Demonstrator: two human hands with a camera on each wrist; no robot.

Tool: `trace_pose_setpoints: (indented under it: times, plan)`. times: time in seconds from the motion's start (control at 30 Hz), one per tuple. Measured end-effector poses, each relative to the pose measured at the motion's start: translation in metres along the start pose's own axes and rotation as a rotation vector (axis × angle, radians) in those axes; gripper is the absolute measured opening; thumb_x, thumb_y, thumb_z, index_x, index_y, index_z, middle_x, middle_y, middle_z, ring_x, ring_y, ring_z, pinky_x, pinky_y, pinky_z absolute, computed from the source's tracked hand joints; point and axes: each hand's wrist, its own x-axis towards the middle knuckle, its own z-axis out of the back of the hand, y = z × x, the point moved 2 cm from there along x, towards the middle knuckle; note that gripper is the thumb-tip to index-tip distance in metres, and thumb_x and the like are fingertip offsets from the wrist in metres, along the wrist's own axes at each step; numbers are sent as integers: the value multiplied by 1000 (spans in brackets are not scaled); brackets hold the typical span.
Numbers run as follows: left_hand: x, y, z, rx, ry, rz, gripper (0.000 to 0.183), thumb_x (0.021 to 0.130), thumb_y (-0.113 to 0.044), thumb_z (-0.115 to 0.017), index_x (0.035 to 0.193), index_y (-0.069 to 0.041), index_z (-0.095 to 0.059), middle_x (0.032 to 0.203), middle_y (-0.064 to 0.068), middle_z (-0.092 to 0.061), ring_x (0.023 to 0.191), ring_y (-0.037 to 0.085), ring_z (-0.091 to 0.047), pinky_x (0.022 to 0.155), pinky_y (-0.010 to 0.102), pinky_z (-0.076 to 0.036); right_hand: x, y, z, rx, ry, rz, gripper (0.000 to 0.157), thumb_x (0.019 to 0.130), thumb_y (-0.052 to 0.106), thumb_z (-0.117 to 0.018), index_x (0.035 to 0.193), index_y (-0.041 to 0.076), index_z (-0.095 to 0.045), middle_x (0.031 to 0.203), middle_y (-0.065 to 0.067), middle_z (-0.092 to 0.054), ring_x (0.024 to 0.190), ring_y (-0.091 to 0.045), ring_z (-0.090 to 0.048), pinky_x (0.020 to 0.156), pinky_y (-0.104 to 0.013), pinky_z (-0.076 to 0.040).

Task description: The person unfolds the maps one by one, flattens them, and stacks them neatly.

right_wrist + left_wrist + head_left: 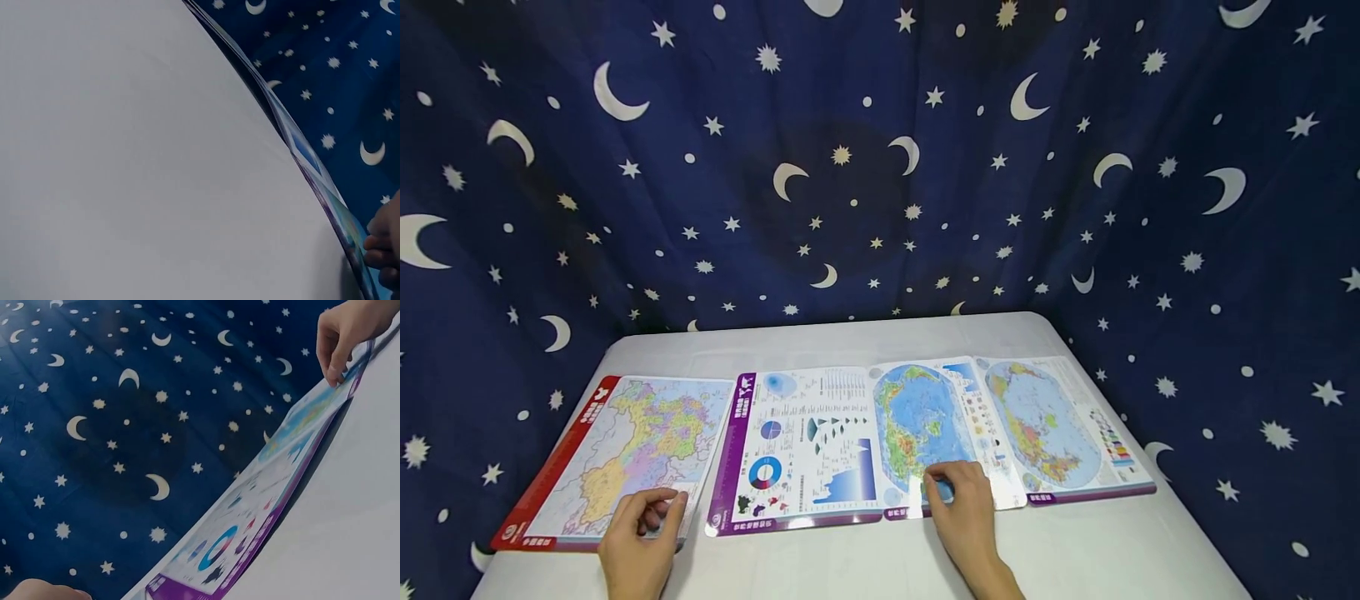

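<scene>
At the left, my left hand (638,537) is over the lower right part of a red-bordered map sheet (561,467); its fingers are loosely curled, and I see nothing held. Only a sliver of that hand (44,590) enters the left wrist view. My right hand (966,517) hovers over or touches the lower part of a blue world map sheet (917,417), thumb and fingers bent downward with nothing visible between them. In the left wrist view the right hand's fingertips (334,380) come down at this sheet; whether they touch it I cannot tell.
Between the hands lies a purple-bordered chart sheet (820,450) with graphs and a ring diagram. Another world map sheet (1045,425) lies at the far right. All rest on a white-covered table (820,575). A dark blue curtain (850,217) with moons and stars hangs behind.
</scene>
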Motion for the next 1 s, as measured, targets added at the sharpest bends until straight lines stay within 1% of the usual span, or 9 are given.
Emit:
trace_pose_setpoints:
  times: [0.1,0.2,0.37,0.5,0.6,0.73,0.87,0.93,1.0]
  plan:
    - [4,4,5,36,-18,9,16,82,-7,-89,89,-9,-75,80,-2,-57,69,3,-42,68,14,-31,-2,13,-11,46,44,28,19,80,3,-88,86,18,-77,82,12,-66,79,-9,-55,73,-26,-46]
    - [7,9,10,61,-31,8,17,80,-5,-89,88,-8,-75,80,-1,-57,71,2,-42,69,13,-31,-4,26,-21,98,111,36,19,82,4,-86,86,19,-76,82,16,-63,79,-8,-56,71,-23,-49]
    - [13,16,16,99,-38,13,16,81,-6,-88,88,-8,-74,80,0,-57,74,1,-40,71,13,-29,-3,43,-36,149,227,38,14,87,8,-83,89,20,-76,83,20,-61,77,-4,-55,69,-20,-48]
    - [19,22,23,112,-42,-25,16,80,-6,-88,88,-7,-74,80,0,-58,77,-1,-40,74,13,-28,-2,53,-46,175,243,60,15,86,7,-83,88,20,-76,80,19,-61,72,-3,-53,66,-19,-46]
    - [24,27,28,136,-44,-48,17,78,-5,-88,88,-6,-74,81,1,-60,78,-2,-39,74,13,-27,-4,63,-52,211,251,73,16,87,5,-82,88,19,-75,80,17,-62,70,-2,-54,64,-19,-47]
    - [31,33,34,182,-50,-52,19,78,-6,-88,89,-4,-73,81,5,-61,80,-3,-35,76,16,-26,-7,80,-61,283,323,107,11,91,4,-79,92,15,-76,83,13,-65,71,2,-55,64,-18,-49]
    - [35,39,37,196,-42,-70,19,77,-7,-87,90,-4,-73,82,8,-63,81,-5,-33,77,19,-25,-11,96,-69,313,399,150,8,94,7,-76,94,14,-76,84,13,-64,73,5,-54,65,-15,-49]
    - [36,41,38,203,-33,-77,19,77,-8,-87,90,-4,-74,83,8,-63,82,-7,-32,76,19,-25,-13,103,-73,318,421,167,7,94,8,-76,93,15,-75,83,14,-63,73,5,-54,65,-14,-48]
    - [38,43,40,213,-23,-88,19,76,-8,-87,90,-4,-74,85,10,-64,82,-4,-33,77,21,-25,-15,111,-77,323,427,189,8,94,7,-75,92,15,-75,82,14,-63,73,5,-53,64,-13,-47]
